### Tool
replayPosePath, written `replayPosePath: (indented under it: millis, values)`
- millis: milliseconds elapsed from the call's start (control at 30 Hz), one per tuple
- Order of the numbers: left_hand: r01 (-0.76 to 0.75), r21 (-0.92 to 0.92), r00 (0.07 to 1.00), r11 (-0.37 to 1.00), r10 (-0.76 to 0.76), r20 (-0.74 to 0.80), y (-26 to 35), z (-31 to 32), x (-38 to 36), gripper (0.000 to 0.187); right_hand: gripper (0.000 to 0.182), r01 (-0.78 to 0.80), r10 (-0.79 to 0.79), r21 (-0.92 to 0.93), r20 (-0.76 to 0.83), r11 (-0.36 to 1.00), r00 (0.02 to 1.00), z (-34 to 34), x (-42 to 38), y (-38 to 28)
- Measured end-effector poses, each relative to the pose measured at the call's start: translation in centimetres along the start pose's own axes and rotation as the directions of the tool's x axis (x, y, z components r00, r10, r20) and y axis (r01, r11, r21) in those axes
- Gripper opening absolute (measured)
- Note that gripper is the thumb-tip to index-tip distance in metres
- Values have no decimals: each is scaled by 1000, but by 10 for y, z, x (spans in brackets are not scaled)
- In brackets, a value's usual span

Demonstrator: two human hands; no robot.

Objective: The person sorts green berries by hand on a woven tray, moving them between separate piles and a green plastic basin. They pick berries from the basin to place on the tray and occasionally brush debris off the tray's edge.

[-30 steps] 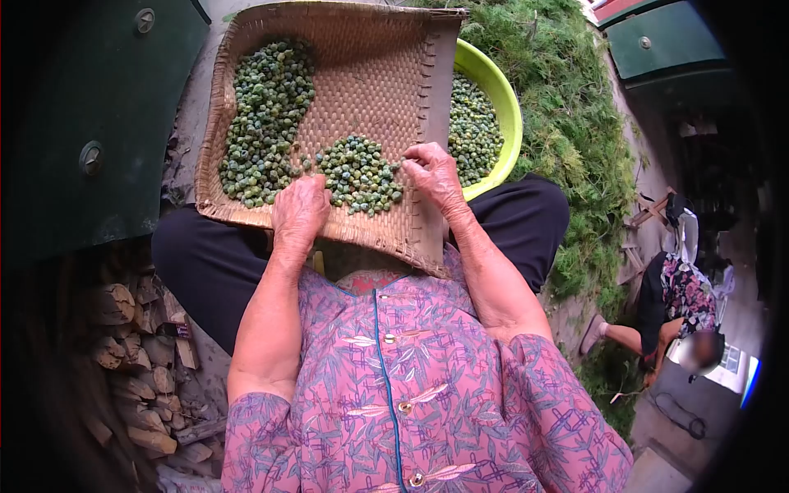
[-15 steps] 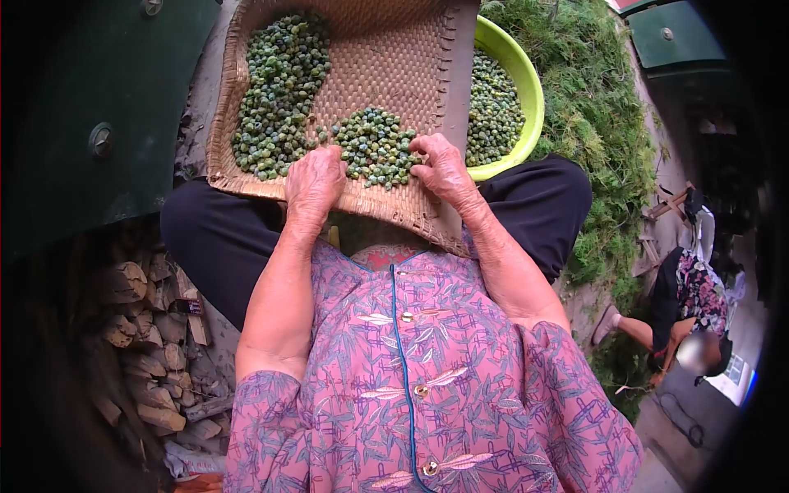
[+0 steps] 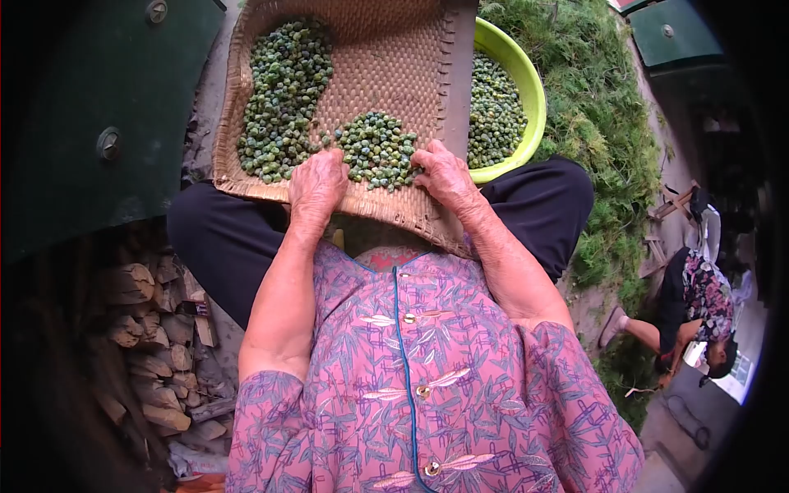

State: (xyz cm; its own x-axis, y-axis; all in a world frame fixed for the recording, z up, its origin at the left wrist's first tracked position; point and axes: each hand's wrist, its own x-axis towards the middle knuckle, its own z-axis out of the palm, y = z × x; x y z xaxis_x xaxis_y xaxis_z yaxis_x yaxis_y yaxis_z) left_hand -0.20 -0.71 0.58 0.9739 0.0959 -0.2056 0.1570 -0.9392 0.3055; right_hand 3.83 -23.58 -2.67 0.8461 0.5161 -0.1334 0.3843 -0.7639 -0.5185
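Both hands drawn slightly nearer, left hand point(image 3: 316, 186) flat, right hand point(image 3: 441, 174) seemingly pinching green pods point(image 3: 376, 149), woven tray point(image 3: 394, 57).

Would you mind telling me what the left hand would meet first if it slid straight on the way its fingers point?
Probably the small heap of green pods: the left hand lies on the woven tray, fingertips at that heap's near edge.
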Motion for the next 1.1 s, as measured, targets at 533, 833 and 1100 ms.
replayPosePath:
  millis: [533, 833, 1100]
  values:
    - [3, 9, 994, 1000, -2, -108, -7, 15, 2, 18, 25, 35, -39, -48, -87, 998, 995, 9, -3, 2]
    - [6, 36, 996, 999, -2, -94, -7, 16, 4, 21, 11, 31, -35, -68, -59, 997, 998, 20, -1, 6]
    - [18, 10, 995, 1000, -17, -101, -7, 17, 1, 19, 23, -21, 47, 139, -182, 990, 982, 1, -8, 18]
